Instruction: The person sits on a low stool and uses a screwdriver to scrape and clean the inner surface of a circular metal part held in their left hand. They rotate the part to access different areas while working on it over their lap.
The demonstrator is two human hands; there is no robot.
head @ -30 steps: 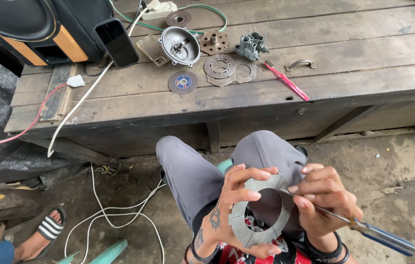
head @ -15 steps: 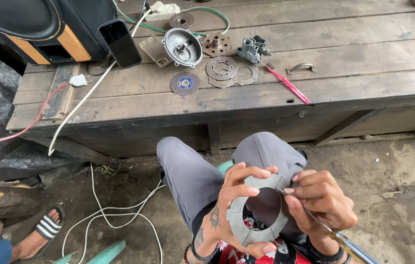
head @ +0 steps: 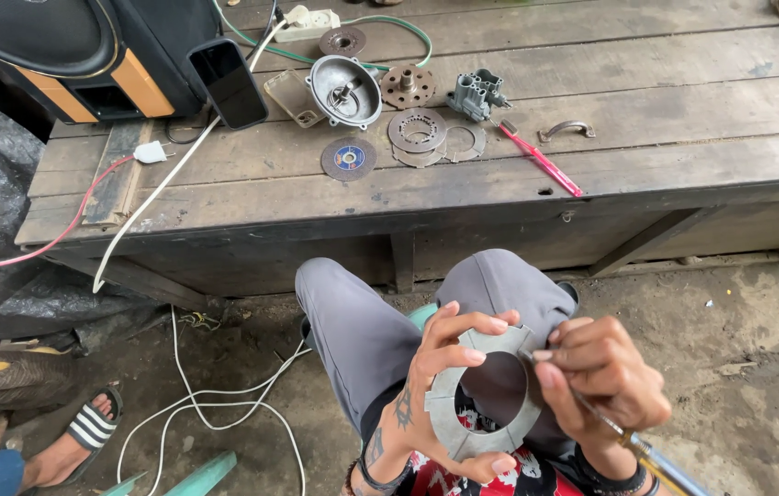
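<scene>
The left hand [head: 440,386] grips a flat grey metal ring plate [head: 458,418] in front of the person's lap, fingers curled over its top edge at about twelve o'clock and thumb hooked under its rim near six, so the plate faces up toward the camera with its wide centre hole showing. The right hand [head: 596,386] closes around a slim tool [head: 651,455] with a dark and yellow handle; the tool's long axis runs from five o'clock up to eleven, and its tip meets the plate's rim at about two o'clock, just beside the left fingertips. The two hands are nearly touching there, and the right one is nearer to the point of contact. Beyond the grey-trousered knees [head: 426,303], at twelve o'clock, stands a worn wooden bench [head: 683,165] carrying a round metal housing [head: 343,89], more toothed discs [head: 417,130], a small cutting disc [head: 349,158], a red-handled tool [head: 541,161] and a dark phone [head: 229,83]. White cables [head: 215,404] trail over the dirt floor at nine o'clock, near a sandalled foot [head: 72,441] of another person.
</scene>
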